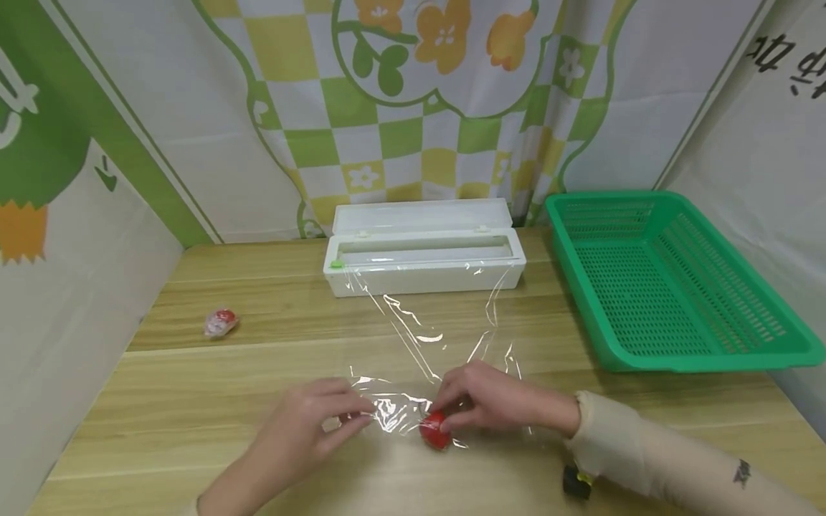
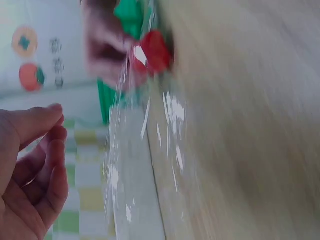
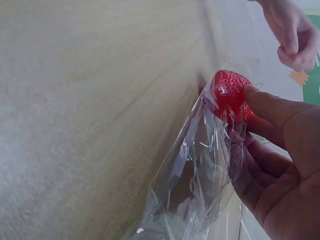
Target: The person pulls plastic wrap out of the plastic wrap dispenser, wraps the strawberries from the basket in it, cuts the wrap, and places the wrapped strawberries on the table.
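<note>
A red strawberry (image 3: 229,95) with a dimpled skin is covered in clear cling film (image 3: 200,165). My right hand (image 1: 480,398) pinches it through the film between thumb and fingers, low over the table's near middle. From there the film (image 1: 413,337) stretches back to a white cling film box (image 1: 426,276), whose lid stands raised. To the left of the strawberry is my left hand (image 1: 310,423), close to the crumpled film edge. In the left wrist view, this hand (image 2: 35,170) has loosely bent fingers, thumb near the fingertips, with nothing visible between them.
A green basket (image 1: 587,301) stands at the right rear of the wooden table (image 1: 213,408). On the left lies a small film-wrapped red piece (image 1: 221,322). A black object (image 1: 576,482) sits under the right sleeve. Printed curtains (image 1: 413,136) hang behind the table.
</note>
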### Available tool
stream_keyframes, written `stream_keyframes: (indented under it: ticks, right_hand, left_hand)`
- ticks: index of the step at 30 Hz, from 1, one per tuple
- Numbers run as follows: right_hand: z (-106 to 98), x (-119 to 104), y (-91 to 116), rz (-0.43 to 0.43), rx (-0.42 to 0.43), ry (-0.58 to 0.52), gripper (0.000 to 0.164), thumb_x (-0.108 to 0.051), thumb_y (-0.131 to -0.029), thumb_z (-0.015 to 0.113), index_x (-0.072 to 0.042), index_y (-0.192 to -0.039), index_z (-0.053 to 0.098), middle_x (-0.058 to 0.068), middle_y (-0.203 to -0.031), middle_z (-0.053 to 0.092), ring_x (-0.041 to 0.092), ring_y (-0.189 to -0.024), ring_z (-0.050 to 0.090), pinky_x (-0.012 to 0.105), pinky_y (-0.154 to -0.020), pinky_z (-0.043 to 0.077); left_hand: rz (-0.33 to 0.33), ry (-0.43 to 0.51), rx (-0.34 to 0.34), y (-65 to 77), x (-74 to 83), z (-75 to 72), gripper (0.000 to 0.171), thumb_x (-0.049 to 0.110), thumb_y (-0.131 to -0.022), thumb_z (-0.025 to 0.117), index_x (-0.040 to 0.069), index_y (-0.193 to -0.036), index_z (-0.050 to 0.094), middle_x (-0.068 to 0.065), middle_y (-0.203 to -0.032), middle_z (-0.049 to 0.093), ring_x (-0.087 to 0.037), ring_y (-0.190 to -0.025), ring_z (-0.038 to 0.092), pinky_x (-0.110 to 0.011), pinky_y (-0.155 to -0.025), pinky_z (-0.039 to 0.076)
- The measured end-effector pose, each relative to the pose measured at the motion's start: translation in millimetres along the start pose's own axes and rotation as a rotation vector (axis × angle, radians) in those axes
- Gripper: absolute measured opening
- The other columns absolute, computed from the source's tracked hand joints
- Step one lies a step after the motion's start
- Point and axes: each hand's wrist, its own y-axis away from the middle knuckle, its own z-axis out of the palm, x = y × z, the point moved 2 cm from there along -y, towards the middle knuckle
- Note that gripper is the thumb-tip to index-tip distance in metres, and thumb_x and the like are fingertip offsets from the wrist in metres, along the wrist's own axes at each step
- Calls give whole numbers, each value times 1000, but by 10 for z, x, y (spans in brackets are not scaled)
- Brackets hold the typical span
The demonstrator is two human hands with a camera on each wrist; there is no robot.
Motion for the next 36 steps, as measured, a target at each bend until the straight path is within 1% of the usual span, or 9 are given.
stream_keyframes:
  ticks: [3,5,10,13,17,22,27,33,36]
  right_hand:
    - [-2,9,-9,-8,13,-2,24,-26,-85,77,-15,-106,77,-7,-92,74,-2,-80,60,12,-73,51]
    - [0,8,-13,-18,20,-10,22,-24,-85,77,-15,-105,77,-7,-91,74,-1,-78,59,12,-71,52]
    - [8,11,-11,-28,34,-18,21,-23,-85,77,-18,-106,76,-9,-92,74,-1,-80,60,11,-72,51]
    - [9,11,1,-31,52,-27,19,-21,-85,77,-19,-104,76,-10,-92,73,0,-80,61,12,-73,52]
    - [-4,1,27,-25,71,-64,18,-18,-84,77,-21,-102,75,-11,-91,73,0,-79,63,14,-71,54]
    - [-34,-17,84,-5,80,-96,24,-19,-84,78,-20,-108,74,-9,-97,74,1,-83,67,14,-71,55]
    - [-120,-42,189,-4,125,-9,30,-22,-82,81,-17,-110,74,-5,-98,75,5,-86,67,16,-72,56]
    - [-233,17,373,141,77,138,37,-35,-77,84,-18,-108,72,-11,-93,71,2,-83,60,20,-75,52]
    - [-243,83,443,179,23,103,26,-32,-78,83,-20,-98,72,-15,-80,65,-2,-71,54,16,-65,50]
  left_hand:
    - [145,-14,-76,-111,146,175,19,13,-74,84,19,-91,77,12,-83,70,-1,-77,63,-9,-74,52]
    - [210,-49,-118,-170,206,290,20,17,-75,85,22,-92,77,13,-85,69,-2,-79,62,-11,-75,52]
    - [274,-102,-127,-274,260,515,17,22,-76,86,25,-91,78,14,-86,66,-2,-79,60,-9,-73,50]
    - [271,-140,-137,-318,267,602,13,26,-77,85,26,-87,77,14,-84,65,-3,-77,60,-10,-71,49]
    - [216,-151,-229,-353,259,665,9,27,-79,83,26,-85,77,14,-86,65,-3,-80,61,-12,-74,51]
    - [182,-102,-285,-360,220,698,6,27,-80,82,26,-84,77,13,-89,66,-2,-86,63,-12,-81,53]
    - [156,-35,-295,-361,177,709,9,24,-79,82,23,-87,78,12,-88,66,0,-84,64,-10,-82,52]
    - [118,-14,-325,-366,153,707,11,22,-79,82,22,-89,78,12,-89,68,1,-86,64,-9,-83,51]
    - [100,-24,-339,-359,142,695,10,23,-80,81,24,-90,78,13,-90,67,1,-86,63,-10,-82,52]
